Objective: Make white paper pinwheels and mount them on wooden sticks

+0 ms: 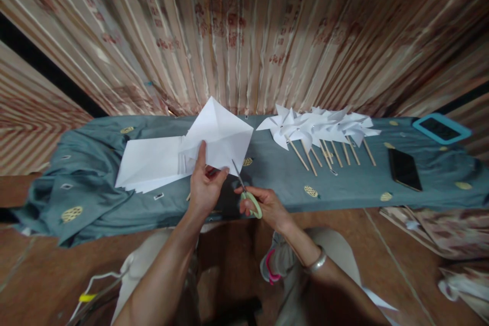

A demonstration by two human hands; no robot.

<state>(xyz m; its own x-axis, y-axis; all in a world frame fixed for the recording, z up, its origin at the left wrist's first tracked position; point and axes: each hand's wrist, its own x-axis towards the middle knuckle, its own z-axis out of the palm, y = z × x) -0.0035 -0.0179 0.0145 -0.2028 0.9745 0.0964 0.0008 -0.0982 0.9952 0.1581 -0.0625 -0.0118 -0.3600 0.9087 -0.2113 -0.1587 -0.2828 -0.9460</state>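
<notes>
My left hand (205, 186) grips a white paper square (225, 135) by its lower edge, thumb and fingers closed on it. Fold creases run across the square, which is turned with one corner pointing away from me. In my right hand (267, 205) is a pair of scissors (252, 204) with light green handles. Their blades reach the paper's lower right edge, near my left thumb; whether they have cut into it I cannot tell. Left of the square lies a stack of white paper sheets (148, 160), partly covered by the held square.
Several white paper pinwheels (317, 130) on wooden sticks lie in a row on the grey-green cloth (275, 188). To their right are a black phone (405, 169) and a blue-framed tablet (441, 128). A striped curtain (237, 35) hangs behind the narrow table.
</notes>
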